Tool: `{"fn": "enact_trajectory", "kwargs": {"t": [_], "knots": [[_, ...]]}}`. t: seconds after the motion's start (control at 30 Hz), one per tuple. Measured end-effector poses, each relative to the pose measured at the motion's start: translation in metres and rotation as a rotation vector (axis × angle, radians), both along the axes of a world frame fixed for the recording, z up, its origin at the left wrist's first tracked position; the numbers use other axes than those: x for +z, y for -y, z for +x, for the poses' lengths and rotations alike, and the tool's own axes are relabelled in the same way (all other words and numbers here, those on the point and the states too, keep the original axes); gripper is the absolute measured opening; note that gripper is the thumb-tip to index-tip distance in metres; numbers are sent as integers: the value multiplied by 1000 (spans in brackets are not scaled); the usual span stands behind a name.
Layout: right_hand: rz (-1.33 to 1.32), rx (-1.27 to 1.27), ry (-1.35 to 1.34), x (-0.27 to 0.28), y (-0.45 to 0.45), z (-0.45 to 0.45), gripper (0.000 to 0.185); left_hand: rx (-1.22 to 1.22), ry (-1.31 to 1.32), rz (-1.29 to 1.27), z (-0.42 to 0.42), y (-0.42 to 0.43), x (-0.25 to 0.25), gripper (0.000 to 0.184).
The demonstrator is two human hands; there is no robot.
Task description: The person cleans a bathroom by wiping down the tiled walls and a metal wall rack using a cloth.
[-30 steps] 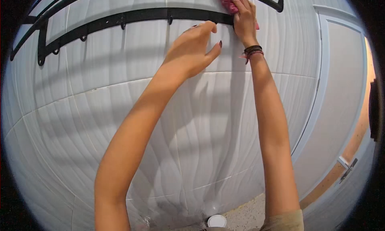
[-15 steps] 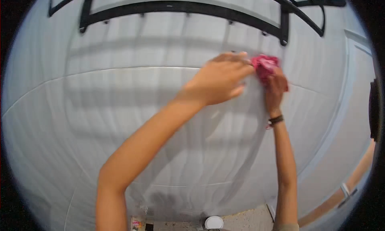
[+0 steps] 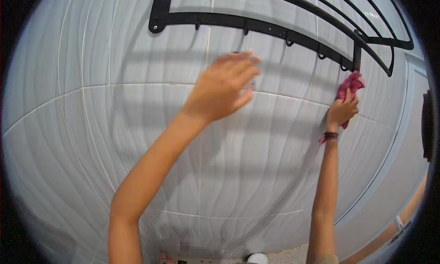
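My right hand (image 3: 343, 112) is closed on a crumpled pink cloth (image 3: 352, 86). The cloth is at the lower right end of the black wall rack (image 3: 270, 29), by its last hook, and appears pressed to the wall there. A dark band with a pink bit circles my right wrist. Left of it, my left hand (image 3: 224, 86) is raised in front of the tiled wall, below the rack's hooks. Its fingers are stretched out with the thumb apart, slightly blurred, and a small dark spot shows behind the fingertips. I see nothing clearly held there.
Pale wavy tiles (image 3: 256, 149) with light joints cover the wall. Black rack bars (image 3: 321, 12) jut out overhead. On the right is a white door (image 3: 389, 172) with a handle (image 3: 398, 224). A round white lid-like thing (image 3: 257, 258) sits low, near a speckled surface.
My right hand has moved right and the cloth now reaches the rack's end. My left hand has shifted left, apart from the cloth. The view has turned too.
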State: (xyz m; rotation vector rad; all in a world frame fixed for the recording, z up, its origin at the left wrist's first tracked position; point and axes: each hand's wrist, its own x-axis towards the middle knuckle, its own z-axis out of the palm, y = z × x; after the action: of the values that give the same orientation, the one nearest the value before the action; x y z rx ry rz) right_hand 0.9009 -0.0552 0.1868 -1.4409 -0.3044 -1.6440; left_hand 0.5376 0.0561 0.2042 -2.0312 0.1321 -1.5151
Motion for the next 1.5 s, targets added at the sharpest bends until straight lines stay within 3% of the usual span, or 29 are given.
{"fn": "enact_trajectory", "kwargs": {"t": [0.03, 0.1, 0.23, 0.3, 0.5, 0.53, 0.67, 0.73, 0.8, 0.93, 1.03, 1.1, 1.17, 1.27, 1.43, 1.47, 1.5], "knots": [[-8, -9, -67, -16, -11, -24, 43, 24, 33, -25, -17, -10, 2, 27], [-77, 87, 273, -48, -36, -71, 42, 68, 91, -80, -50, -30, 3, 29], [-446, 135, 576, -55, -64, -170, 36, 136, 253, -110, -93, -74, 8, 36], [-495, 28, 556, -27, -69, -202, 35, 150, 316, -81, -107, -93, 8, 37], [-266, -335, 306, 79, -76, -223, 35, 157, 315, -67, -134, -121, 13, 45], [-257, -380, 231, 84, -77, -222, 35, 163, 320, -66, -138, -124, 11, 46], [-261, -501, 424, 59, -95, -217, 24, 204, 395, -80, -152, -141, -2, 39], [-514, -585, 67, 30, -94, -234, 27, 206, 413, -76, -160, -145, -7, 39], [-481, -197, 72, 2, -92, -240, 31, 191, 429, -69, -161, -151, -11, 38], [-467, -120, 414, -17, -100, -256, 39, 134, 425, -99, -163, -149, -14, 42], [-379, 92, 443, 1, -97, -268, 39, 117, 421, -99, -163, -156, -14, 46], [-651, 222, 712, -5, -114, -266, 32, 97, 427, -92, -163, -157, -14, 47], [-820, 343, 813, -19, -122, -305, 28, 98, 426, -94, -162, -157, -14, 48], [-857, 349, 775, -12, -130, -346, 25, 84, 429, -99, -163, -159, -15, 49], [-519, 583, 869, 45, -152, -356, 31, 56, 425, -99, -164, -159, -14, 49], [-421, 731, 778, 56, -149, -367, 33, 57, 425, -101, -164, -158, -14, 49], [-296, 558, 812, 71, -151, -370, 30, 57, 426, -101, -165, -158, -14, 49]]}}
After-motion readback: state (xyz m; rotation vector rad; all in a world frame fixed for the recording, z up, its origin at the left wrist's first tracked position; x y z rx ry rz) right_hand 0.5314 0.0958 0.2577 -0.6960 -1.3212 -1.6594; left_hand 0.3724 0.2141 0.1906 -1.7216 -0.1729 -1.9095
